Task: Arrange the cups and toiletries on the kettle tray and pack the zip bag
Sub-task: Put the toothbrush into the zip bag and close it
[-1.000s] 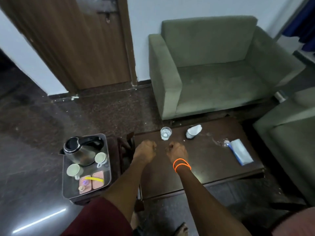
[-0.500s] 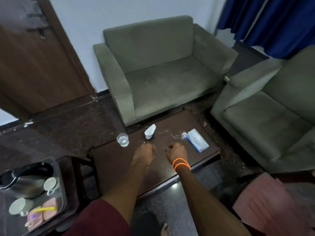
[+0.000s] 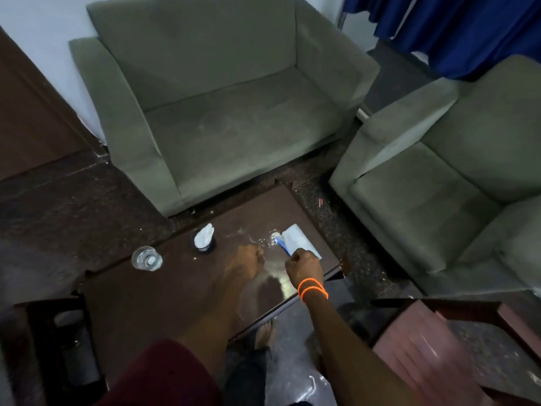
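Note:
A flat white zip bag (image 3: 300, 240) with a blue strip lies at the right end of the dark coffee table (image 3: 152, 300). My right hand (image 3: 304, 266), with orange bands on the wrist, has its fingers curled at the bag's near corner. Whether it grips the bag is unclear. My left hand (image 3: 246, 259) is blurred and hovers over the table just left of it, fingers curled with nothing in them. Left of the hands stand a clear glass (image 3: 146, 258) and a small dark cup holding a white tissue (image 3: 204, 239). The kettle tray is out of view.
Crumpled clear plastic (image 3: 263, 238) lies on the table beside the bag. A green armchair (image 3: 234, 112) stands behind the table and a second one (image 3: 439, 186) to the right. A dark side stand (image 3: 58, 332) is at the lower left.
The view has swung right, so the kettle tray has left the frame. Both hands have moved right along the table, and my right hand has reached the zip bag.

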